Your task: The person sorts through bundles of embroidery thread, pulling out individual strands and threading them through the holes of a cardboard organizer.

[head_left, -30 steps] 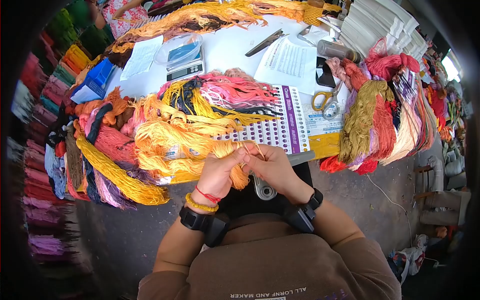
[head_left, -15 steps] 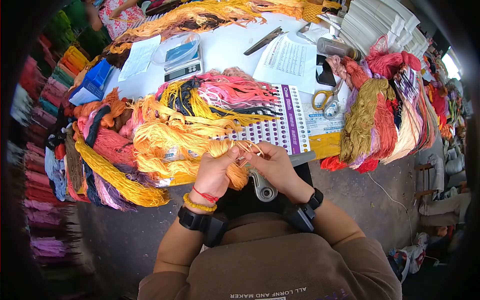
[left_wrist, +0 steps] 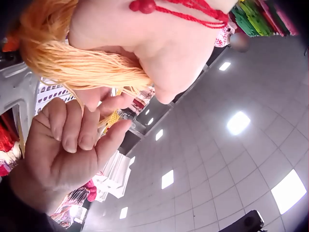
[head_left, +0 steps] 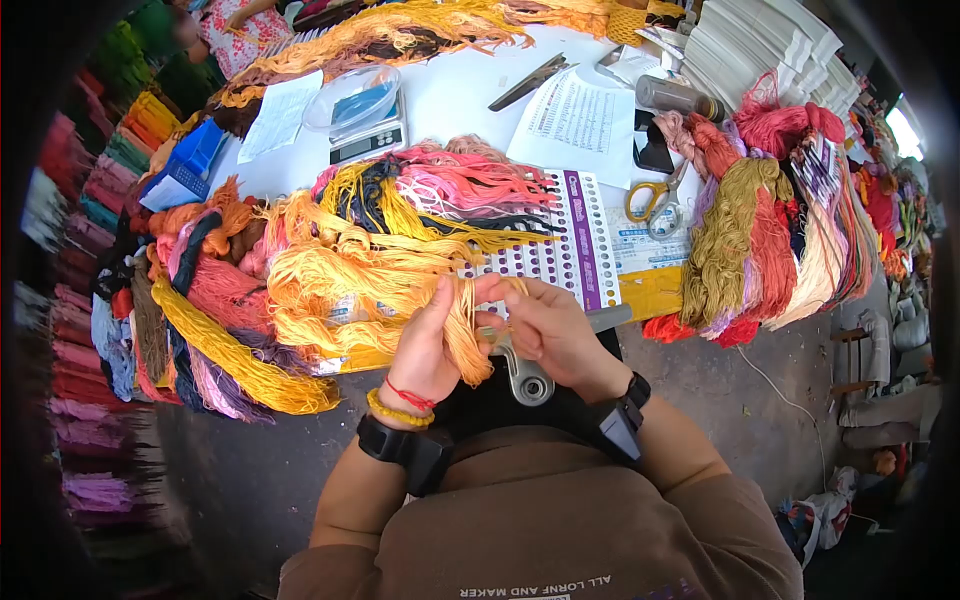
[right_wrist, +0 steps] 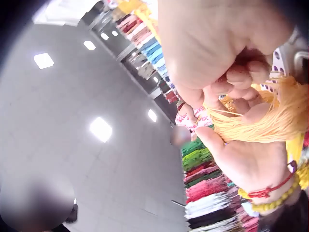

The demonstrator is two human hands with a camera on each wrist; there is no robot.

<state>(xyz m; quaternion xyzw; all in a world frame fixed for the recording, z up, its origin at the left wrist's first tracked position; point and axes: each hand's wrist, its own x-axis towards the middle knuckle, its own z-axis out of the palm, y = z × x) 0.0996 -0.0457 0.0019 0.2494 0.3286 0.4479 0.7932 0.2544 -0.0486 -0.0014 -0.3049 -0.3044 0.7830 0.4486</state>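
While the left hand point(head_left: 432, 340) closes its thumb and fingers round an orange thread skein point(head_left: 462, 335) at the near table edge, the loose tail of that skein hangs down past the palm toward the person's lap. Just to the right, touching the same bundle, the right hand point(head_left: 545, 328) has its fingers curled inward and pinches a few thin strands drawn out of the skein, so the thread sits between the two hands with both gripping it. Behind them lies a colour chart point(head_left: 568, 245) with rows of dots, partly covered on its left by a heap of yellow and orange yarn point(head_left: 330, 265). A metal clip point(head_left: 525, 378) shows just below the right hand.

From the head view the spread of the table point(head_left: 460, 95) is plain: a scale point(head_left: 368, 135) at the back left, yellow-handled scissors point(head_left: 650, 200) to the right of the chart. Seen from the left wrist, the skein point(left_wrist: 91, 67) passes under the left palm and single strands run to the right hand's bent fingers point(left_wrist: 72, 128), a detail the overhead picture blurs. Seen from the right wrist, a taut strand point(right_wrist: 227, 112) crosses between the curled right fingers and the left thumb, with the skein point(right_wrist: 270, 121) bunched beneath.
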